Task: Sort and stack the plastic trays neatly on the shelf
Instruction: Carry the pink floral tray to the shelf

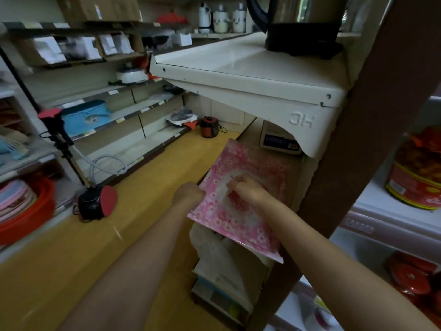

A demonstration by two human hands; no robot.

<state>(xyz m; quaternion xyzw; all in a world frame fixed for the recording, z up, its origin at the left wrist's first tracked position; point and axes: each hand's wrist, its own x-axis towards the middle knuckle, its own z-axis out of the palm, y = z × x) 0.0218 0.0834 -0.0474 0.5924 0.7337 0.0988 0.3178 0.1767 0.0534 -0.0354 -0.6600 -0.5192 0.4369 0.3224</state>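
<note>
Pink tray (241,163), small white blossom print all over, paler whitish centre with a red patch. Cream-white shelf (238,75) above. Dark brown upright post (372,115). Yellow-ochre floor (143,192). Black-and-steel kettle (303,22). Red-and-black cooker (209,126). Red basin (28,211) holding pastel pink and blue plates. Light blue box (87,118) on far shelving.

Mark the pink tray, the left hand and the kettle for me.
pink tray (248,158): head view, upper flowered face.
left hand (188,193): head view, back of the fist at the tray's edge.
kettle (307,10): head view, steel body.
</note>
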